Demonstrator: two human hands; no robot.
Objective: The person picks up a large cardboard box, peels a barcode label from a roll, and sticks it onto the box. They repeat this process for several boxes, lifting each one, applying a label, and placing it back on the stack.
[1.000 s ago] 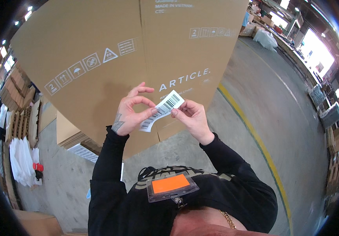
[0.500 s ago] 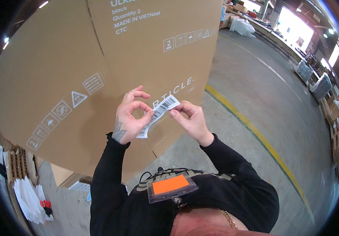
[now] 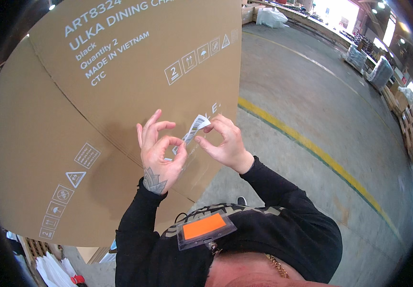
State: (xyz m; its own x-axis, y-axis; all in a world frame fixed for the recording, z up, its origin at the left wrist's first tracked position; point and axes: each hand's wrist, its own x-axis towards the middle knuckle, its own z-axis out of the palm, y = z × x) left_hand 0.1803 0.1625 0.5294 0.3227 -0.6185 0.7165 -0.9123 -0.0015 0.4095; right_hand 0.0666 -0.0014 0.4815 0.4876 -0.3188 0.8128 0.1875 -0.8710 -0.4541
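Observation:
A white barcode label [image 3: 197,126] is pinched between the thumb and index finger of my left hand [image 3: 162,154], whose other fingers are spread. The label's far end curls up beside the index fingertip of my right hand [image 3: 229,145]. That hand's thumb and index finger stand apart; whether the fingertip touches the label I cannot tell. Both hands are in front of a large brown cardboard carton [image 3: 120,103], printed with white lettering and handling symbols. Part of the label is hidden behind my left fingers.
A yellow floor line [image 3: 312,148] crosses the grey concrete floor [image 3: 288,81] to the right. Wooden pallets [image 3: 410,129] and wrapped goods [image 3: 379,71] stand along the right side. At the lower left, white plastic sheeting [image 3: 53,271] lies near a pallet [image 3: 36,246].
My right thumb and index finger have parted from their pinch on the label, whose end now curls. The carton appears shifted left and lower in view.

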